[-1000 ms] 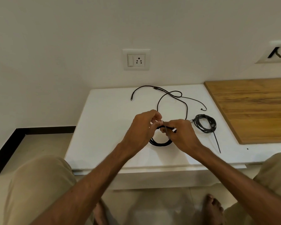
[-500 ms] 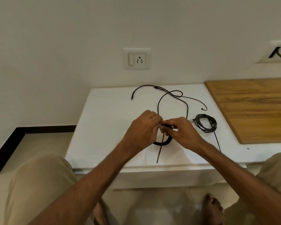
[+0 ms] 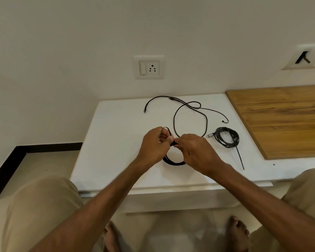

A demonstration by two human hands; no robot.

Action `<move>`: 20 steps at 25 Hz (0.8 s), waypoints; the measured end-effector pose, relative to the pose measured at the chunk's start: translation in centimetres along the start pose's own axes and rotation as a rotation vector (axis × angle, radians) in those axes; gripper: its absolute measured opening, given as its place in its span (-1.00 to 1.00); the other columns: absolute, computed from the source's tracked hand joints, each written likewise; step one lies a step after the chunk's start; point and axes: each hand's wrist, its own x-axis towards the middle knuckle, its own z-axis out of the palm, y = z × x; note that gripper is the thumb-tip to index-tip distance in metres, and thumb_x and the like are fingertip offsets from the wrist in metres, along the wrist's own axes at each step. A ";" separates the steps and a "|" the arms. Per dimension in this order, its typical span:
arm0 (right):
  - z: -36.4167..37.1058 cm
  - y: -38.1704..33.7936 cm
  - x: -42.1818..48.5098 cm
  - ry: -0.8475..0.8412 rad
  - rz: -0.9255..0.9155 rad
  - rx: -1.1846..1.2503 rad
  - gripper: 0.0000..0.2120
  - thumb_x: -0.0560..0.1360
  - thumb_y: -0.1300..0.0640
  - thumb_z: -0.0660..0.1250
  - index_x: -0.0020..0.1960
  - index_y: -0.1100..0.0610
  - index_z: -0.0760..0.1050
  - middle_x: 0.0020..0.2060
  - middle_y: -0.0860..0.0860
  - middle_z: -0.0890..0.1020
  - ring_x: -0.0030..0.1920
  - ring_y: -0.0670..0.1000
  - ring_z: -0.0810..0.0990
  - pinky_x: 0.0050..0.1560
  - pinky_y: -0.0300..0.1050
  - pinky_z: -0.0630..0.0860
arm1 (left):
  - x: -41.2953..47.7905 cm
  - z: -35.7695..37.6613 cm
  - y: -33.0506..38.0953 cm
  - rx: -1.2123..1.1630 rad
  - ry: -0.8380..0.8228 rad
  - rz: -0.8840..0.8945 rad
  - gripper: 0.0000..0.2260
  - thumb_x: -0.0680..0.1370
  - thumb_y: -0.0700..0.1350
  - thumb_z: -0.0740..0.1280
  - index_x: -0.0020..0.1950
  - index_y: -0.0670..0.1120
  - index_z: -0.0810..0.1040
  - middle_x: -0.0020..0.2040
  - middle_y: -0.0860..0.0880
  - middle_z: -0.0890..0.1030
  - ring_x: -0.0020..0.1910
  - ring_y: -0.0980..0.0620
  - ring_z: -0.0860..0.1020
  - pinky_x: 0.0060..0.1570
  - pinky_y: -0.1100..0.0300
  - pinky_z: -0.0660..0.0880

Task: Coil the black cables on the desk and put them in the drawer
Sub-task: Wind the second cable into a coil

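Both hands meet over the middle of the white desk. My left hand and my right hand pinch the top of a coiled black cable, whose loop hangs below them, just above the desk. A thin strap end curls over my left fingers. A loose black cable sprawls on the desk behind the hands. A second coiled cable with a tie tail lies to the right. No drawer is in view.
A wooden board covers the desk's right side. A wall socket sits above the desk. My knees and bare feet are below the desk's front edge.
The thin strap that hung straight down from the coil half a second ago has been drawn up and now curls over my left fingers. Both hands stayed on the coil.
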 end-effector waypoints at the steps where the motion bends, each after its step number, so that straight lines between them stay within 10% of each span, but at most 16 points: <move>1: 0.3 -0.1 -0.1 -0.005 -0.022 -0.044 -0.82 0.46 0.36 0.46 0.03 0.18 0.65 -0.32 0.08 0.59 -0.33 0.13 0.53 -0.38 0.00 0.49 | 0.1 -0.3 0.0 -0.056 -0.032 -0.061 -0.89 0.59 -0.20 0.37 -0.14 -0.12 0.57 -0.13 -0.09 0.70 -0.17 0.02 0.68 -0.06 0.21 0.61; 6: 1.0 -0.2 -0.6 -0.012 -0.020 -0.159 -0.77 0.39 0.34 0.52 0.02 0.18 0.65 -0.30 0.05 0.60 -0.33 0.12 0.56 -0.44 0.01 0.50 | -0.1 -0.9 -0.1 -0.191 -0.123 -0.193 -0.91 0.60 -0.21 0.38 -0.07 -0.18 0.64 -0.14 -0.13 0.72 -0.25 0.09 0.65 -0.22 0.38 0.53; 11: 0.4 -1.0 -0.2 -0.085 0.183 -0.048 -0.84 0.63 0.14 0.32 0.14 0.13 0.63 -0.17 0.06 0.63 -0.17 0.13 0.61 -0.25 0.11 0.57 | 1.1 -1.7 -0.8 0.059 -0.196 0.074 -0.90 0.59 -0.11 0.37 -0.09 -0.10 0.57 -0.13 -0.02 0.71 -0.10 0.01 0.68 0.01 0.13 0.59; 20: -0.9 0.6 0.6 -0.051 0.398 0.341 -0.80 0.57 0.09 0.42 0.18 0.06 0.67 -0.07 -0.07 0.74 -0.08 -0.07 0.70 -0.02 -0.18 0.62 | 1.3 -2.2 -0.7 0.116 -0.174 0.182 -0.93 0.53 -0.08 0.48 0.00 -0.03 0.71 -0.14 0.13 0.71 -0.10 0.23 0.65 -0.02 0.43 0.51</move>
